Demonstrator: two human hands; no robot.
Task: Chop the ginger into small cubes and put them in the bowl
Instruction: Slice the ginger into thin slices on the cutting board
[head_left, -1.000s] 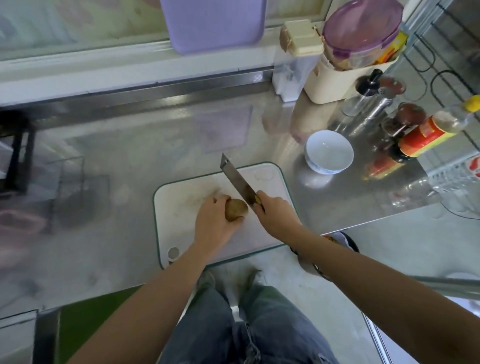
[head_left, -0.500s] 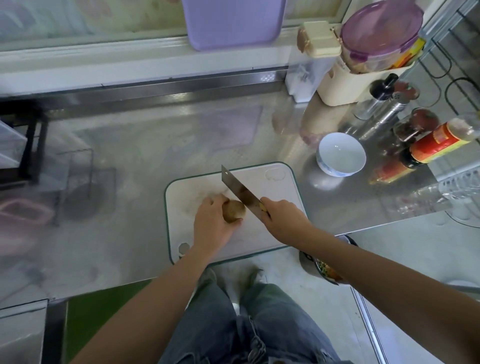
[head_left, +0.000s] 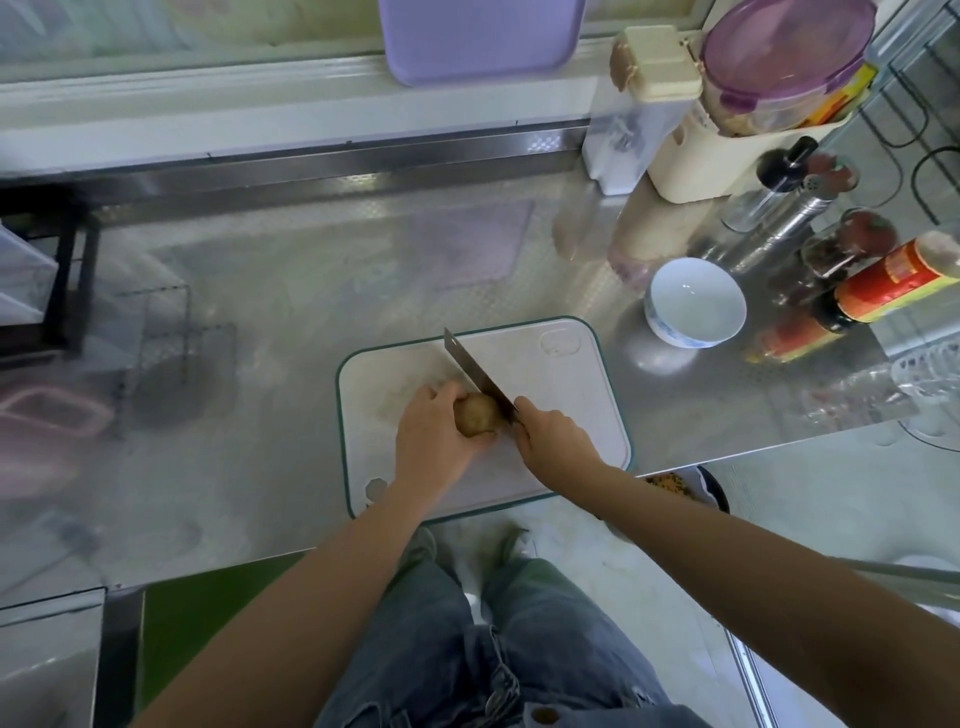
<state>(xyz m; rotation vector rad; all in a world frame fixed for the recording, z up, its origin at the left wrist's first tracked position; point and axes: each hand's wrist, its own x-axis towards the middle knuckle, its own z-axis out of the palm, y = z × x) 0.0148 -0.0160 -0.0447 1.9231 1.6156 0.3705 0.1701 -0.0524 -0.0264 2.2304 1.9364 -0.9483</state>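
**Knife settles against the ginger, no cut made yet**

Little has shifted in the last second. Your left hand (head_left: 431, 441) keeps its grip clasped round the whole ginger (head_left: 477, 413) at the centre of the white cutting board (head_left: 571, 395). Your right hand (head_left: 553, 441) has its grip clenched on the knife (head_left: 475, 371), whose blade has eased against the ginger's 3 o'clock side, tip toward 11 o'clock. No pieces show, so chopping seems about to begin. The bowl (head_left: 696, 304) waits with nothing in it on the tabletop (head_left: 291, 322), at 2 o'clock from the board.

Counter (head_left: 270, 322) – glossy metal; bowl (head_left: 695, 301) – glazed white
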